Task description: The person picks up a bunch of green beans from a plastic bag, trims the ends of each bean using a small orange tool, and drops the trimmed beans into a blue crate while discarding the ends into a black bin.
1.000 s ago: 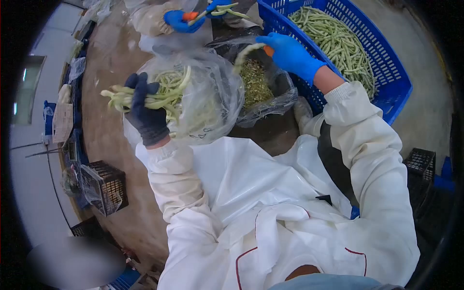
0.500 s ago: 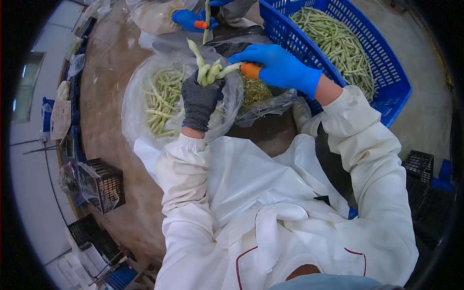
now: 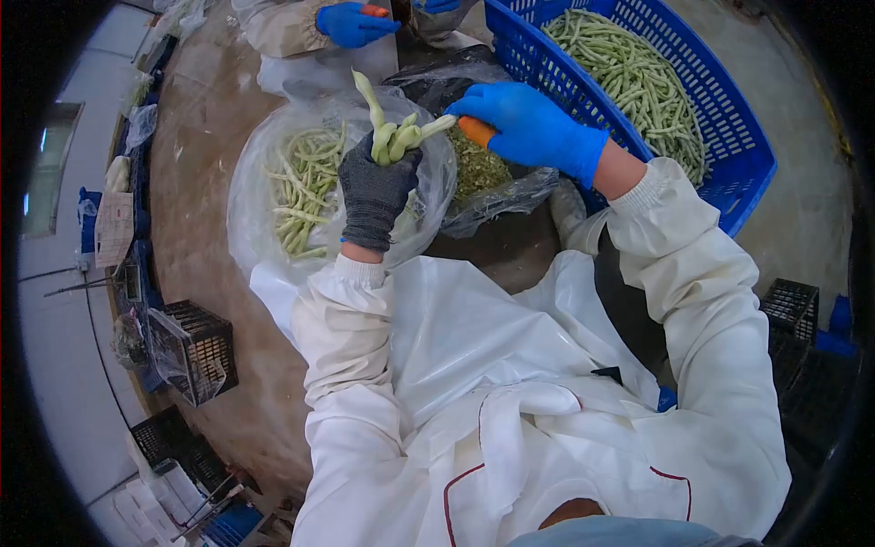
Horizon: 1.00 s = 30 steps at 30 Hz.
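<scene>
My left hand (image 3: 378, 196), in a dark grey knit glove, is closed around several pale green beans (image 3: 394, 137) that stick out above the fist. One bean points up, and another reaches right toward my other hand. My right hand (image 3: 538, 128), in a blue glove with an orange cover (image 3: 477, 131) on the thumb, pinches the end of that bean between thumb and forefinger. Beneath my left hand, a clear plastic bag (image 3: 251, 196) holds loose green beans (image 3: 305, 182). To its right, a dark bag (image 3: 538, 190) holds small green trimmings (image 3: 478, 169).
A blue slatted crate (image 3: 743, 173) full of green beans (image 3: 629, 82) stands at upper right. Across from me are another person's blue-gloved hands (image 3: 355, 25), one with an orange thumb cover. Black crates (image 3: 196, 351) sit on the brown floor at left, and more (image 3: 788, 310) at right.
The long bean in the other person's hands has gone from view, and their hand has shifted slightly up and left. My hands have barely moved and still hold the beans.
</scene>
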{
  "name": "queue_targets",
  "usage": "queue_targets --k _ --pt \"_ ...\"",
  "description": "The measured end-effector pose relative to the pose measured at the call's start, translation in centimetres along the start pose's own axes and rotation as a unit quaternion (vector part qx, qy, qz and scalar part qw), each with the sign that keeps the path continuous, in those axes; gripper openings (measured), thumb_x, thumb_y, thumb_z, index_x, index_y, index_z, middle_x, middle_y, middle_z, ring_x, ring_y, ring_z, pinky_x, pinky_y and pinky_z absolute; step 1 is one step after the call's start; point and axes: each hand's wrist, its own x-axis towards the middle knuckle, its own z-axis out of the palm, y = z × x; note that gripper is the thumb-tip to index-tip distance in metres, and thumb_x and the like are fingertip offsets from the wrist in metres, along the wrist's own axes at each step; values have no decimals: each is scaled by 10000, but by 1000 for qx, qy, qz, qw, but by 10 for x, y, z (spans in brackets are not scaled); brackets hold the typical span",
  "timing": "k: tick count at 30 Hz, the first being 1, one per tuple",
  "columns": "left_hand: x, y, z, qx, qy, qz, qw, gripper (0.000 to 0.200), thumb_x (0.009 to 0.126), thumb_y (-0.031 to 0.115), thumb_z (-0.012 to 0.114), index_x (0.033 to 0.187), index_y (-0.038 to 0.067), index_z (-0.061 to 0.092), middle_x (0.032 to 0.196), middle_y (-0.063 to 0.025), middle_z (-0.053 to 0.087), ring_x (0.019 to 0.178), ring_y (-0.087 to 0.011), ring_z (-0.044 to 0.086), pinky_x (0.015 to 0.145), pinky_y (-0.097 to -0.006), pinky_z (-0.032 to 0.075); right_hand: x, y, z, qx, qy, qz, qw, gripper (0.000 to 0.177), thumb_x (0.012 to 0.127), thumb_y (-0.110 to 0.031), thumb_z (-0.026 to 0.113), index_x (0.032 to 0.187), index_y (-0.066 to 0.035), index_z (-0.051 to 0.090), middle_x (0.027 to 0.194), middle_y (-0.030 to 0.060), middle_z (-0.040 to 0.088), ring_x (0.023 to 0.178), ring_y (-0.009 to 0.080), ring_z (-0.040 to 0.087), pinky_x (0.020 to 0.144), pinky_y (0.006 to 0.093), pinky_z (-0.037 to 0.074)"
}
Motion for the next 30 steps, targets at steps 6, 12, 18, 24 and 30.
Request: queue_targets --k 6,12,18,24,30 --pt "-11 18 -1 -154 -69 -13 985 215 769 4 706 969 -25 630 762 -75 656 598 -138 622 544 -269 505 2 -14 -16 420 -28 130 898 292 785 -54 525 1032 -38 680 882 101 683 753 188 637 687 301 511" --pt "-14 32 -13 -414 -78 -13 907 314 796 -4 634 1098 -59 566 1022 -195 630 623 -145 600 589 -262 512 5 5 10 489 -93 130 857 247 807 -72 531 966 -13 711 814 69 665 721 117 582 642 256 483" --pt "-2 17 -66 -505 13 101 857 342 846 61 573 1166 -47 526 1216 -218 570 663 -136 556 665 -299 501 6 36 19 109 -168 226 953 230 787 -174 592 886 -1 706 798 148 681 668 231 636 640 348 513" --pt "-7 -1 -130 -524 90 139 836 317 874 63 556 1172 -47 548 1027 -143 619 684 -118 534 697 -289 485 -29 100 46 -126 -203 218 946 223 740 -148 581 886 -28 700 895 233 666 846 402 644 770 458 524" --pt "-9 10 -91 -499 45 102 860 347 820 48 569 1142 -79 542 1075 -213 609 621 -160 534 689 -338 493 7 31 35 23 76 95 992 372 748 -72 555 1100 -84 676 1039 202 660 941 326 641 848 392 505"
